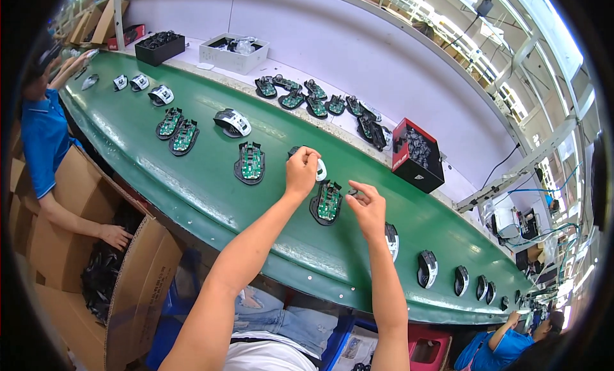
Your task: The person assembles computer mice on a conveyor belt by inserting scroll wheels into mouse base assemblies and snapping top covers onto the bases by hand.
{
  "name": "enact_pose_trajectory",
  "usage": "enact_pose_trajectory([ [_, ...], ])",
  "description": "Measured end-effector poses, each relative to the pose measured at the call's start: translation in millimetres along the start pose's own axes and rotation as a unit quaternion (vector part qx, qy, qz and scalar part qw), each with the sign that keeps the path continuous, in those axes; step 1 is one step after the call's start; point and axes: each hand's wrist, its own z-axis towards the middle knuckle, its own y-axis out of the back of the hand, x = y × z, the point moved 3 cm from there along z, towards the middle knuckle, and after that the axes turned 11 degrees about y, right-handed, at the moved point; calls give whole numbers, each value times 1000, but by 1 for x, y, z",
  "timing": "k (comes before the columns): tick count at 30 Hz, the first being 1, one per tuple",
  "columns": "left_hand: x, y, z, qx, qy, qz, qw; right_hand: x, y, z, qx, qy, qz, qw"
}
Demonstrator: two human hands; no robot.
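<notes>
My left hand (300, 173) is closed, its fingers curled in front of a black-and-white computer mouse (321, 171) that it partly hides. What those fingers hold, if anything, I cannot make out. Beside it, my right hand (368, 208) pinches a small dark rounded part (352, 192) between thumb and index finger. Between and just below both hands lies an opened mouse base (327, 203) with its green circuit board facing up. Another such mouse base (250, 163) rests to the left. Close to my right forearm, a mouse with a white shell (391, 242) is partly hidden.
The green conveyor belt (281, 243) carries several more mice. On the ledge behind are opened mouse bases (291, 100), a red-and-black box of dark parts (417, 155) and a white box (235, 53). A person in blue (48, 141) reaches into a carton (137, 281) at left; another person (505, 342) works lower right.
</notes>
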Motion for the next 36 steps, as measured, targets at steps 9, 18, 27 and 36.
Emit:
enact_pose_trajectory([
  [9,-16,-2,-14,-6,-61,49,997,-17,-29,15,21,134,-185,973],
  [18,-19,-4,-14,5,-94,59,994,-13,-31,11,-16,128,-200,971],
  [27,-24,-10,-22,47,-107,107,987,-8,-31,8,-36,171,-375,910],
  [36,-17,-9,-31,181,-145,414,880,-1,-40,13,145,156,-594,776],
])
